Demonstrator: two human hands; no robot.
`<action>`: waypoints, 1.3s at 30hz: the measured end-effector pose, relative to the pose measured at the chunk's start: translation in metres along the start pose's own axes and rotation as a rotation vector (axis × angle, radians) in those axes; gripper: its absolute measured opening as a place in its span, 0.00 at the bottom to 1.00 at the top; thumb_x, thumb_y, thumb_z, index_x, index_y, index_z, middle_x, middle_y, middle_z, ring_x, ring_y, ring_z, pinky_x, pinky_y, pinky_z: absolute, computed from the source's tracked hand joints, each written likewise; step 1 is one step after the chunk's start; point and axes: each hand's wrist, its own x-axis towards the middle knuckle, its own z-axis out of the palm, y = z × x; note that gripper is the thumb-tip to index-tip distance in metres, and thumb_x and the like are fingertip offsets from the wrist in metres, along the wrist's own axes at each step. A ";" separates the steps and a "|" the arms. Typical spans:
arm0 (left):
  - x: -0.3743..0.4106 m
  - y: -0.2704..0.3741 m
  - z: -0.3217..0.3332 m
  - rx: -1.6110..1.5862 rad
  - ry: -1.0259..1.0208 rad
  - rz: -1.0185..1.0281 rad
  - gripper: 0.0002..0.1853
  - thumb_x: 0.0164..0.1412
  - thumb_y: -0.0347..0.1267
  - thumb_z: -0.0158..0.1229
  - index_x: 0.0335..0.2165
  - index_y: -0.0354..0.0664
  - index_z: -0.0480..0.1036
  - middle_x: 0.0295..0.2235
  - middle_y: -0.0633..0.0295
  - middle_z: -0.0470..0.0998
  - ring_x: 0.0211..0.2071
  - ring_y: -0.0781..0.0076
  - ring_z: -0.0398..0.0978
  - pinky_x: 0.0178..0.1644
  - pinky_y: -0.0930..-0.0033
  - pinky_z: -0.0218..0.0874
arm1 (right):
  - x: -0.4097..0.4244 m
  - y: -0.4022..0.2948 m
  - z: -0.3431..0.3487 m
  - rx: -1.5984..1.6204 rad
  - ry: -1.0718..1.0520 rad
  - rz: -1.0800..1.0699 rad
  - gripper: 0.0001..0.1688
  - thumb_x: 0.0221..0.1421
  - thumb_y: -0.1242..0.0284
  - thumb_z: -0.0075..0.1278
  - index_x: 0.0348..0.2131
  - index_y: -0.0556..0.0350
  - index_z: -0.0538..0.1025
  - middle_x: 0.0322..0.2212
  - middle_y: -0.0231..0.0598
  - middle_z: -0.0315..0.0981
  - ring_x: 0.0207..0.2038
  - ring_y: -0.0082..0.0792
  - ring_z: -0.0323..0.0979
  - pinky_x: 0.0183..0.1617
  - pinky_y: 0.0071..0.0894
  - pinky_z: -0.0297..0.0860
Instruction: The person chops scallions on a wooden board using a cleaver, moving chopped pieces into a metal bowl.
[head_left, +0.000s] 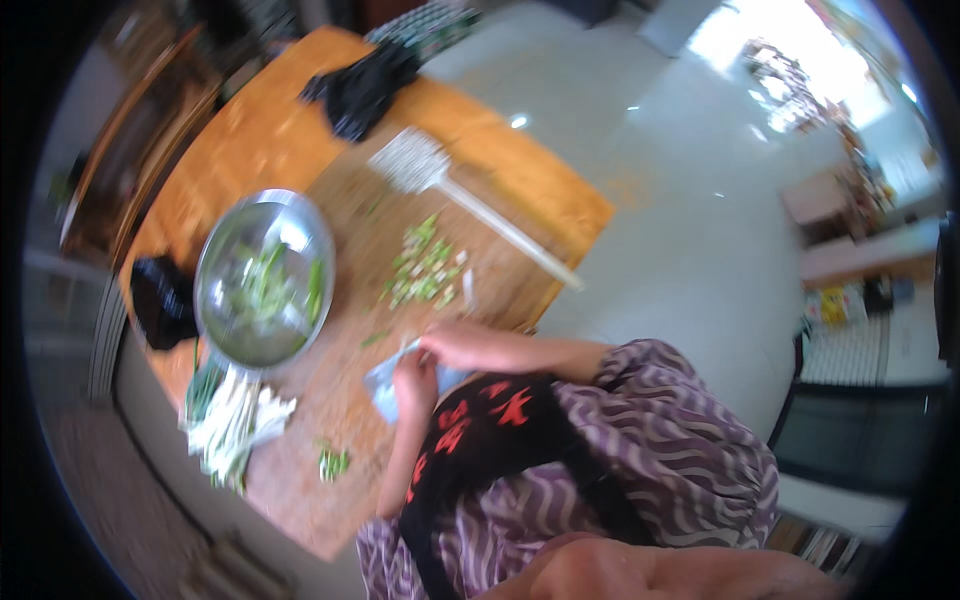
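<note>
My left hand (416, 381) and my right hand (454, 346) meet close to my body, at the near edge of the worktop. Their bent fingers come together over a flat, pale blue item (384, 386). Blur and my fingers hide whether it is cloth, plastic or a blade, and whether I grip it. Chopped green onion (424, 266) lies scattered just beyond my hands on a wooden board (360, 225). To the left stands a steel bowl (204, 292) with cut greens (266, 281) inside. A bundle of green onions (232, 420) lies nearer, beside a small cut pile (333, 465).
A white flyswatter (495, 221) lies across the board, its handle reaching past the table's right edge. Black plastic bags rest at the far side (367, 90) and left (161, 300) of the orange-brown table (240, 135). A dark-framed chair (855, 435) stands at right.
</note>
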 end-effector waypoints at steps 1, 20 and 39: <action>0.001 0.004 -0.001 -0.010 -0.010 0.024 0.09 0.52 0.30 0.56 0.31 0.34 0.74 0.29 0.44 0.75 0.33 0.44 0.72 0.38 0.53 0.63 | 0.000 -0.002 -0.004 -0.021 -0.051 0.025 0.09 0.42 0.75 0.52 0.28 0.59 0.76 0.30 0.49 0.73 0.35 0.50 0.72 0.37 0.43 0.70; 0.018 -0.016 -0.008 -0.317 -0.049 -0.211 0.14 0.60 0.33 0.54 0.21 0.36 0.68 0.16 0.65 0.70 0.16 0.80 0.66 0.18 0.75 0.56 | 0.006 0.005 -0.010 0.175 0.288 -0.209 0.05 0.48 0.74 0.48 0.27 0.56 0.74 0.29 0.43 0.70 0.34 0.45 0.71 0.37 0.42 0.68; 0.012 0.010 -0.020 -1.178 -0.136 -0.485 0.09 0.63 0.31 0.50 0.37 0.37 0.73 0.23 0.74 0.66 0.22 0.87 0.61 0.23 0.83 0.51 | 0.037 0.042 -0.003 -0.120 0.548 -0.334 0.08 0.44 0.71 0.52 0.25 0.57 0.74 0.29 0.41 0.69 0.35 0.44 0.67 0.38 0.40 0.65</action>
